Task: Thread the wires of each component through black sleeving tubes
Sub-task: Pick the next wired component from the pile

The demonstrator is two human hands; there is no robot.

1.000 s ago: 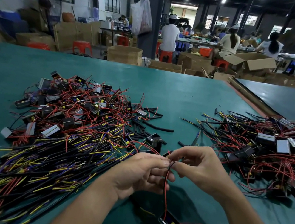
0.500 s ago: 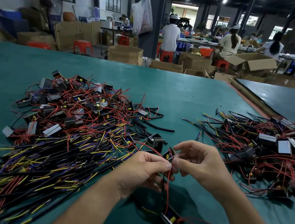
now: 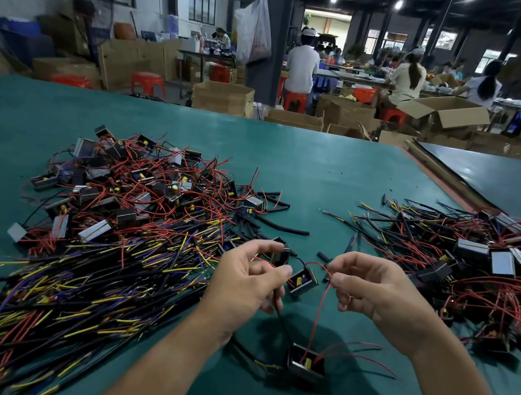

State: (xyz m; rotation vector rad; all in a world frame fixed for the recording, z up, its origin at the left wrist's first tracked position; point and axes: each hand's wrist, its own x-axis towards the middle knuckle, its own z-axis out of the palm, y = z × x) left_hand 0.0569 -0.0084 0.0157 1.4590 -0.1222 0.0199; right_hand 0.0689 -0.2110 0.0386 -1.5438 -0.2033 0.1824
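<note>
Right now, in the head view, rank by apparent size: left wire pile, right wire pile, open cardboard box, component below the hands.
1. Left wire pile
2. Right wire pile (cut by frame)
3. Open cardboard box (distant; true size unsure)
4. Component

No legible text, numbers or brand marks. Only candidate is the reddish print on the white plastic bag (image 3: 257,35) hanging on the dark pillar (image 3: 267,69), and it's too blurred to read. Any print on the brown cardboard boxes (image 3: 222,98) past the table edge, or on the small black boxy components (image 3: 306,365), is too small to make out.
</note>
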